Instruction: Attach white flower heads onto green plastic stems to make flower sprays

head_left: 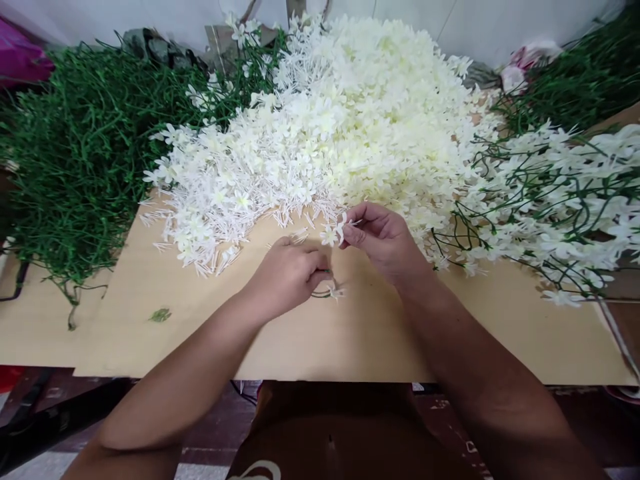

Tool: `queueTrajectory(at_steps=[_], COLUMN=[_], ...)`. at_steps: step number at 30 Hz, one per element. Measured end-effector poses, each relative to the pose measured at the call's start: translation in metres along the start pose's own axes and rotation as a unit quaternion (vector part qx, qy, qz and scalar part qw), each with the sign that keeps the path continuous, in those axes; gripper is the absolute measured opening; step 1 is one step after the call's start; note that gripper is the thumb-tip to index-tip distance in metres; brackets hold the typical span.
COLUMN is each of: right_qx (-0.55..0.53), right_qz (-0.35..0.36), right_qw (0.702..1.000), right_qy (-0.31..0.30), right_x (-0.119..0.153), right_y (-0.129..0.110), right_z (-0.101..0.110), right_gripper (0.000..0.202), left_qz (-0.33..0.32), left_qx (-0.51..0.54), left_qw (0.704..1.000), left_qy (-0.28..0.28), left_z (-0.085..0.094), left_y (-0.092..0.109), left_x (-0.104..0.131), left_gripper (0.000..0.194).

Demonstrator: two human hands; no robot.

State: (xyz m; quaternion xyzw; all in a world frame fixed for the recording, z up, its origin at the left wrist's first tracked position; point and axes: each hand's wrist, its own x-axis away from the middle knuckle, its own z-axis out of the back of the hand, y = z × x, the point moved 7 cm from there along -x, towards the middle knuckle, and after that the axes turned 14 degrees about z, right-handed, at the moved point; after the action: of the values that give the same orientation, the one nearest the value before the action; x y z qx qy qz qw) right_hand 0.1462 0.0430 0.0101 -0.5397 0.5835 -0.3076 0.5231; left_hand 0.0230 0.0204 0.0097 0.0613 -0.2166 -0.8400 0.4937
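Observation:
My left hand (293,272) is closed, its thumb and fingers pinched on a thin green plastic stem (321,295), most of which is hidden beneath the hand. A small white flower (336,292) shows at the stem's near end. To the right and slightly farther away, my right hand (383,240) pinches a white artificial flower (342,228) between thumb and forefinger. Another white bloom (328,235) sits right beside those fingertips; whether it is held too, I cannot tell. Just beyond both hands lies a large heap of loose white flowers (370,120) with pale stalks.
Bare green stems (95,147) are piled at the left. Finished-looking sprays of white flowers on green stems (560,200) lie at the right, with more greenery (575,80) behind. A small green scrap (161,315) rests on the tan board (200,353). A pale wall stands behind.

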Motion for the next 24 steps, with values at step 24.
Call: queueTrajectory(at_steps=[24], right_qx=[0.022], right_qz=[-0.124], right_qw=[0.992], right_qy=[-0.011], right_x=[0.007], right_y=[0.031], right_z=[-0.007], right_gripper=[0.043], left_qz=[0.069], left_qx=[0.259], left_qw=[0.963], left_qy=[0.034], left_z=[0.008], left_y=[-0.037], left_x=[-0.011], left_gripper=[0.026])
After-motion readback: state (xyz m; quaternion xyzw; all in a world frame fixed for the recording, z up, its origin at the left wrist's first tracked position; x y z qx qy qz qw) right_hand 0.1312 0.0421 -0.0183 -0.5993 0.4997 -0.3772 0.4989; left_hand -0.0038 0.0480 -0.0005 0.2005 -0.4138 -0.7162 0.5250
